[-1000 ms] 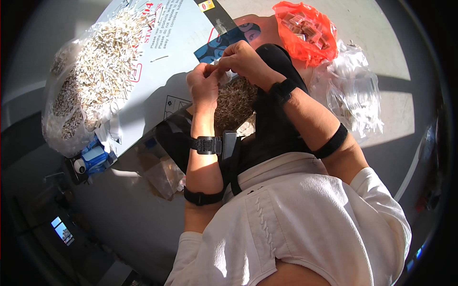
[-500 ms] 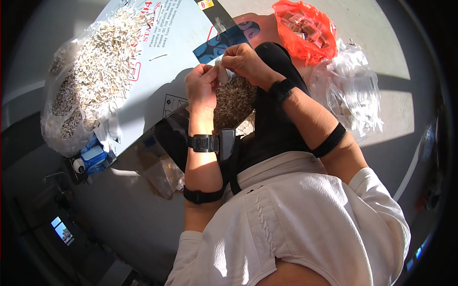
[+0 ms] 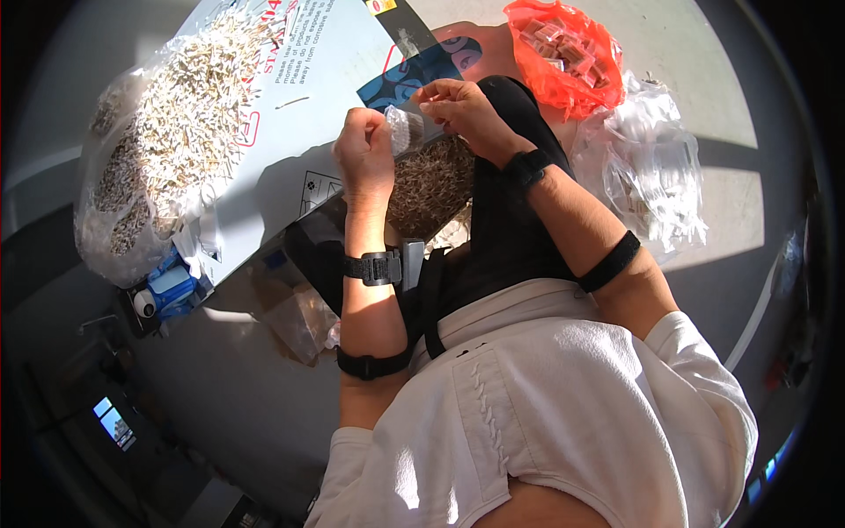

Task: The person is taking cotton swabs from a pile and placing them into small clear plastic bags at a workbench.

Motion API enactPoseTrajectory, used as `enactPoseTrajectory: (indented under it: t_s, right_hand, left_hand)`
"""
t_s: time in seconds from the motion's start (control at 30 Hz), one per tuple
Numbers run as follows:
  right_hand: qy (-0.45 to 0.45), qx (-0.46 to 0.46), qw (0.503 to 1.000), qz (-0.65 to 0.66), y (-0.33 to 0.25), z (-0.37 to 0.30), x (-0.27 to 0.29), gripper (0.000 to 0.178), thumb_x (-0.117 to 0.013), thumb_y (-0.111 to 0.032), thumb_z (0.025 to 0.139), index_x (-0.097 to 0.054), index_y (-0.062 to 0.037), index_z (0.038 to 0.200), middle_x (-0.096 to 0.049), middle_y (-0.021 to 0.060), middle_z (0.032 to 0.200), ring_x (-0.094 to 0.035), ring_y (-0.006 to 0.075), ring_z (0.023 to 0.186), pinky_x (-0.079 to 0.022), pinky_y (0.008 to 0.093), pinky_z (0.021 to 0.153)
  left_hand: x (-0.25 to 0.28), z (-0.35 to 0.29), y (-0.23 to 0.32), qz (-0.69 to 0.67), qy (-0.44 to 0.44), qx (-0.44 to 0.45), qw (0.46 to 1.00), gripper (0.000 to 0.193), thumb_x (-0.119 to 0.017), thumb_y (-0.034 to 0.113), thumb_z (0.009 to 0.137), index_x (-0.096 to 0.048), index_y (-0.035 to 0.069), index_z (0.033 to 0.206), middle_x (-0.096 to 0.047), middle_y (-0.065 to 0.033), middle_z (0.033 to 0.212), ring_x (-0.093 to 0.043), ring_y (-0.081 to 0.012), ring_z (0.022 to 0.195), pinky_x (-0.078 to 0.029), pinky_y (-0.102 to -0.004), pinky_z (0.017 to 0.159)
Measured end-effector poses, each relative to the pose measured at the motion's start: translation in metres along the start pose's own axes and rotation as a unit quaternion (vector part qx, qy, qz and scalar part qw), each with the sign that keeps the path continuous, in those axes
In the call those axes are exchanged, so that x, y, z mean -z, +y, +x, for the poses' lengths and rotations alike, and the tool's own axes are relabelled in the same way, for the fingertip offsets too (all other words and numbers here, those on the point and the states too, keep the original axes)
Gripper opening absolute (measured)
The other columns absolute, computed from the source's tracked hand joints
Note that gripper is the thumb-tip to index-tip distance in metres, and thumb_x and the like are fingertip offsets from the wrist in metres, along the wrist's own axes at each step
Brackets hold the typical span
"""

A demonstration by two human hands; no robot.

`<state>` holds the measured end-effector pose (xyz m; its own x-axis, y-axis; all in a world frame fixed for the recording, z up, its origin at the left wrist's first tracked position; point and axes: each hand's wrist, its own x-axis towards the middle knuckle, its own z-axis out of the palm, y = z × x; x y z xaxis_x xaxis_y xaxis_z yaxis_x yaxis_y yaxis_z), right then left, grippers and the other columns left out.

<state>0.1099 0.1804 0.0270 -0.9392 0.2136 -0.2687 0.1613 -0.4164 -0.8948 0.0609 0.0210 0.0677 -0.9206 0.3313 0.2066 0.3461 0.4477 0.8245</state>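
Observation:
Between my hands is a small clear plastic bag [image 3: 405, 132], with brownish-white content showing through it. My left hand [image 3: 363, 151] is closed, its fingers pinching the bag's left edge. Just right of the bag's top, my right hand [image 3: 464, 114] has thumb and fingertips drawn together; whatever they pinch is too small to make out. Below both hands, at my lap, lies a heap of thin brownish-white stick-like pieces [image 3: 431, 189]. A far larger pile of similar pale pieces [image 3: 198, 114] spills from a big clear plastic bag [image 3: 106, 233] on the left.
A grey-blue printed board [image 3: 308, 97] forms the work surface, with one loose stick [image 3: 292, 103] on it. A red plastic bag [image 3: 528, 79] of small packets and a clear bag [image 3: 651, 176] of white items stand at the right. A blue-and-white container [image 3: 167, 290] sits by the left corner.
My hands have moved slightly apart from their shared pinch. The small bag now shows more fully between them, and my left hand has turned and shifted a little left.

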Motion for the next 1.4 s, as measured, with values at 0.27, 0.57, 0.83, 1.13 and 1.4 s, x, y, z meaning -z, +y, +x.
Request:
enactPoseTrajectory:
  t_s: [0.27, 0.57, 0.83, 1.13, 1.4]
  right_hand:
    - [-0.153, -0.009, 0.986, -0.058, 0.003, -0.004, 0.002, 0.038, -0.062, -0.012, 0.093, -0.057, -0.0057, 0.130, -0.064, -0.0011, 0.097, -0.052, 0.0020, 0.071, -0.042, 0.0157, 0.061]
    - [-0.167, -0.066, 0.976, 0.121, -0.014, -0.026, 0.002, 0.030, -0.061, -0.021, 0.095, -0.059, -0.0035, 0.120, -0.065, 0.0034, 0.107, -0.061, 0.0104, 0.091, -0.053, 0.0285, 0.077]
    - [-0.157, -0.101, 0.923, 0.336, -0.023, -0.052, -0.020, 0.028, -0.055, -0.015, 0.097, -0.054, 0.0007, 0.120, -0.061, 0.0127, 0.116, -0.063, 0.0254, 0.107, -0.055, 0.0497, 0.091]
    - [-0.128, -0.040, 0.950, 0.281, -0.039, -0.055, -0.027, 0.020, -0.060, -0.009, 0.094, -0.055, 0.0023, 0.110, -0.063, 0.0134, 0.109, -0.066, 0.0242, 0.100, -0.059, 0.0423, 0.084]
    - [-0.120, -0.036, 0.965, 0.231, -0.040, -0.053, -0.024, 0.020, -0.063, -0.008, 0.092, -0.056, 0.0015, 0.108, -0.064, 0.0121, 0.105, -0.067, 0.0218, 0.096, -0.060, 0.0385, 0.081]
  left_hand:
    - [0.012, -0.004, -0.014, -0.030, -0.013, 0.021, 0.999, 0.015, -0.058, -0.001, 0.081, -0.069, 0.000, 0.091, -0.069, -0.0089, 0.081, -0.064, -0.0155, 0.074, -0.051, -0.0277, 0.071]
    - [0.027, -0.012, 0.006, -0.290, 0.047, 0.050, 0.954, 0.011, -0.062, -0.006, 0.085, -0.069, -0.002, 0.093, -0.069, -0.0018, 0.085, -0.061, -0.0088, 0.081, -0.048, -0.0238, 0.078]
    - [0.036, -0.021, 0.023, -0.256, 0.018, -0.015, 0.966, 0.014, -0.065, -0.007, 0.085, -0.067, -0.006, 0.099, -0.068, -0.0079, 0.096, -0.061, -0.0126, 0.089, -0.048, -0.0270, 0.087]
    - [0.044, -0.020, 0.039, -0.251, -0.003, -0.017, 0.968, 0.010, -0.067, -0.007, 0.083, -0.065, -0.005, 0.092, -0.061, -0.0006, 0.084, -0.055, -0.0082, 0.080, -0.044, -0.0217, 0.080]
    - [0.047, -0.013, 0.035, -0.196, -0.023, -0.063, 0.978, 0.009, -0.071, -0.001, 0.083, -0.063, -0.004, 0.088, -0.060, -0.0004, 0.082, -0.057, -0.0057, 0.074, -0.045, -0.0196, 0.068]
